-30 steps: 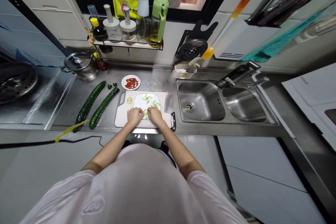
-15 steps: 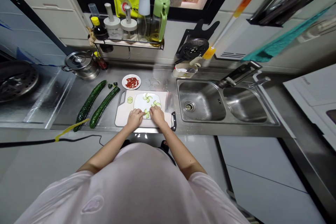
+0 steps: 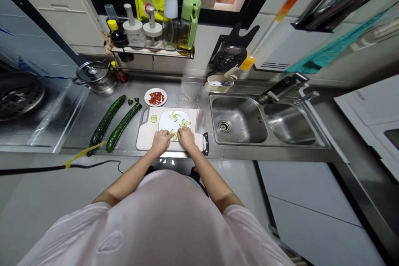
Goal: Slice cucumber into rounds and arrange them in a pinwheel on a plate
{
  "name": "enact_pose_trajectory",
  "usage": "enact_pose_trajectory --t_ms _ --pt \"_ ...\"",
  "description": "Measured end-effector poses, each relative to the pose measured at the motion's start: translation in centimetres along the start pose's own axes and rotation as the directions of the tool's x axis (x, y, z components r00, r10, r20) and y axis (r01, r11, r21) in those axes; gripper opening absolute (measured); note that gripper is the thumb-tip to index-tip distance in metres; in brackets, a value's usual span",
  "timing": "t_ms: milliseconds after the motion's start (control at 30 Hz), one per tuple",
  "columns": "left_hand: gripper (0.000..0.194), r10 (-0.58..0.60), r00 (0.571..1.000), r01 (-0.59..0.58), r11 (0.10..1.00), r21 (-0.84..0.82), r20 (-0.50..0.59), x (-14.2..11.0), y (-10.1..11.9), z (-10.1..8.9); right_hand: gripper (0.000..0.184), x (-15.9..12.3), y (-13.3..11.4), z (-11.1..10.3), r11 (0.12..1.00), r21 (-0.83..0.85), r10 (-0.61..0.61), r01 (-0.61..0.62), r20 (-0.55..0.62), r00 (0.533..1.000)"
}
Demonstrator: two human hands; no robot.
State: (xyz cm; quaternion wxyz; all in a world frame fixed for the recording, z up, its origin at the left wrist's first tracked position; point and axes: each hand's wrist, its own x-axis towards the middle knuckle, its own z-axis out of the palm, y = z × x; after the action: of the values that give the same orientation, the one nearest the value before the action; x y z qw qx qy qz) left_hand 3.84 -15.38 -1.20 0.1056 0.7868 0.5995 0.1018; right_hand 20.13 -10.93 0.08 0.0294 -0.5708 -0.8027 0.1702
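Note:
A white square plate (image 3: 166, 120) lies on a pale cutting board (image 3: 146, 138). Thin cucumber slices (image 3: 175, 116) are set on it in small pinwheel clusters, at the top, right and near side. My left hand (image 3: 161, 141) is closed, with thumb and index finger at the near cluster (image 3: 173, 134), on a cucumber slice. On the other side of that cluster is my right hand (image 3: 186, 138), fingers bent and pressed together; what its fingertips hold is hidden. A few loose cucumber slices (image 3: 153, 118) rest on the board's left part. A knife with a black handle (image 3: 206, 144) lies at the board's right edge.
Two whole cucumbers (image 3: 123, 128) lie left of the board, with small cut ends (image 3: 130, 102) near their tips. Behind the board stands a small white plate of red pieces (image 3: 156, 97). A lidded pot (image 3: 96, 77) is farther left. To the right is a double sink (image 3: 240, 118).
My fingers have shifted very slightly around the near cucumber cluster. The plate, board and surrounding things stay where they were.

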Motion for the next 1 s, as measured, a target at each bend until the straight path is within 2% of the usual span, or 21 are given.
enact_pose_trajectory --t_ms 300,500,1000 --pt "0.035 -0.010 1.000 0.010 0.999 -0.036 -0.003 0.00 0.22 -0.25 0.024 -0.02 0.04 0.18 1.000 -0.013 -0.012 0.012 -0.014 1.000" --pt "0.037 0.011 1.000 -0.011 1.000 0.011 -0.005 -0.26 0.16 -0.17 0.026 -0.18 0.03 0.04 1.000 -0.001 -0.017 0.017 -0.015 1.000" --pt "0.036 0.009 1.000 -0.009 1.000 0.002 -0.016 -0.28 0.27 -0.29 0.027 -0.81 -0.20 0.16 0.999 0.011 -0.036 0.036 -0.031 0.999"
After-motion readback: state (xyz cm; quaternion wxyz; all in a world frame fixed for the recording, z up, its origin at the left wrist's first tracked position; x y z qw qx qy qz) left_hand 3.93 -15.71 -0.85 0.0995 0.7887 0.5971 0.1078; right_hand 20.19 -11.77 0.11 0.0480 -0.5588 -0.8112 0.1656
